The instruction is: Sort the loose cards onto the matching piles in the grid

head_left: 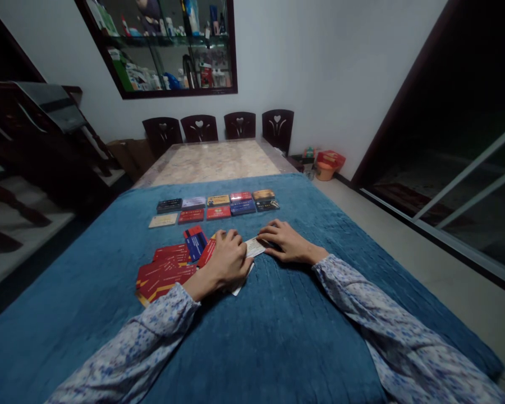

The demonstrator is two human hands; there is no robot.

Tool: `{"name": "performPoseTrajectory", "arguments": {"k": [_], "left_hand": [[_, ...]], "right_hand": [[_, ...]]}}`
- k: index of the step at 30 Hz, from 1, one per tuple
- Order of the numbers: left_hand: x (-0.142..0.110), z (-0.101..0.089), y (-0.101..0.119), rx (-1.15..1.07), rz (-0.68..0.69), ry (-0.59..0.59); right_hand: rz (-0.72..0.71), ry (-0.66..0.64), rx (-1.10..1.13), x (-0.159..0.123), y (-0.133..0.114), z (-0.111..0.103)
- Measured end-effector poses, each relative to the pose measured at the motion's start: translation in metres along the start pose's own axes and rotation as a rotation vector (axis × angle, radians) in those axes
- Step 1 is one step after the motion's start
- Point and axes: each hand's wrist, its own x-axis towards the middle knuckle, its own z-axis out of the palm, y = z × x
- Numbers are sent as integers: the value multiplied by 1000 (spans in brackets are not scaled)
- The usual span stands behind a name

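Observation:
Between my two hands is a cream card (255, 247) with print on it. My right hand (287, 242) has its bent fingers and thumb closed at the card's right end. Curled over the other end is my left hand (228, 259), which hides much of what lies beneath it. A white card (237, 289) pokes out below my left palm. Touching the left hand's far side is a red card (206, 252), and next to it lies a blue and red card (194, 242). Several red cards (165, 270) are spread in an overlapping heap to the left.
Two rows of card stacks stand farther back, among them a red stack (218, 212), a blue stack (243, 206) and a single-looking cream stack (163, 220). A blue cloth (303, 336) covers the near table; its far part shows a stone top (219, 160). Dark chairs (278, 128) line the far end.

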Motion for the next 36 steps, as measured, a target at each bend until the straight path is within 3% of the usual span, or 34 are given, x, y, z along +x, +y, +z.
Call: {"name": "performPoseTrajectory", "arguments": {"k": [18,36], "left_hand": [[2,7,-4,-35,22,8],[7,17,-16,-145,-13,58]], "right_hand": [[-156,97,-100,-4,3,-2],[-84,326,-178,-6,3,1]]}}
